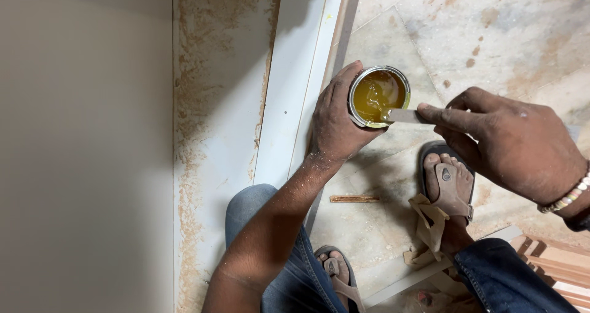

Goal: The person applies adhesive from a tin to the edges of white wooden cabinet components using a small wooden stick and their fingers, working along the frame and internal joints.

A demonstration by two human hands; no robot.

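Left hand (335,119) is wrapped around the side of a small round open metal tin of amber-yellow glue (378,96), fingers curled shut on its wall; the tin sits on the dusty stone floor (504,36). Right hand (513,141) pinches a flat pale strip used as a spreader (407,115), forefinger lying along it, its tip dipped in the glue at the tin's near rim. A long white laminate board (289,98) lies just left of the tin. A sandalled foot (448,187) rests below the right hand.
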